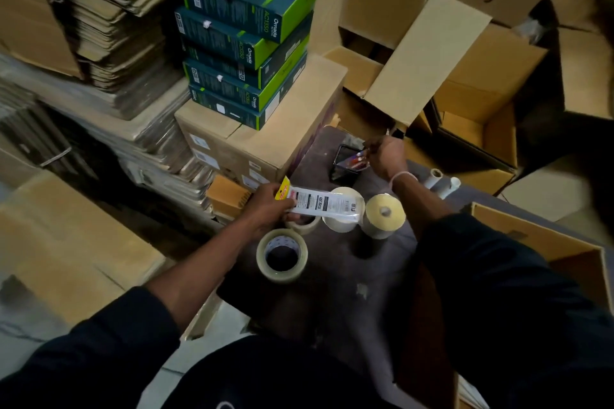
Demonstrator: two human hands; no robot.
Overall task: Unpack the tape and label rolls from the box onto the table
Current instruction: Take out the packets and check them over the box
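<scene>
My left hand (pixel 269 206) grips a flat white packet with a yellow-red header (pixel 324 204) and holds it over the dark table (pixel 335 275). A clear tape roll (pixel 282 255) lies flat near the table's left edge. Another tape roll (pixel 304 224) sits partly hidden under the packet. Two pale label rolls (pixel 344 219) (pixel 383 216) stand side by side behind it. My right hand (pixel 383 154) reaches to the table's far end and pinches a small red-and-white packet (pixel 355 161) over a dark tray. The open cardboard box (pixel 545 242) stands at my right.
A stack of green and teal product boxes (pixel 246 43) sits on a large carton (pixel 262 139) left of the table. Flattened cardboard (pixel 109 26) is piled at the far left. Open empty cartons (pixel 465 93) crowd the back right. Two white tubes (pixel 443 181) lie beside my right wrist.
</scene>
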